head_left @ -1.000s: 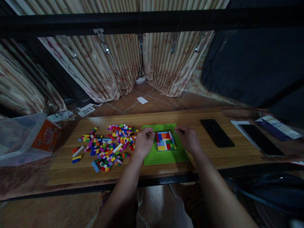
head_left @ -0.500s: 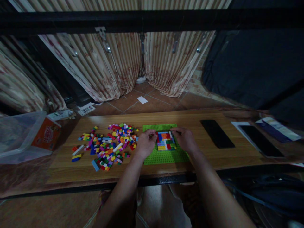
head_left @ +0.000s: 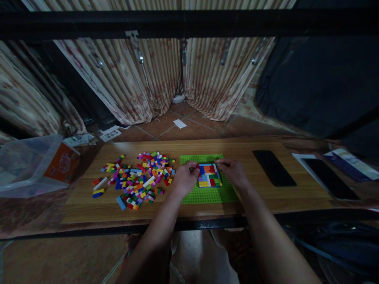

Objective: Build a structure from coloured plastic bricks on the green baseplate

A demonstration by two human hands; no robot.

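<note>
From the head view I see my left hand (head_left: 185, 179) and right hand (head_left: 235, 173) flanking the brick panel (head_left: 209, 175) on the green baseplate (head_left: 207, 195), mid-table near the front edge; fingers curled against it, actual grasp unclear.

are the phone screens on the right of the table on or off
Off, as far as the head view shows. The nearer phone and the farther phone both lie flat on the table with plain black screens, no glow.
</note>
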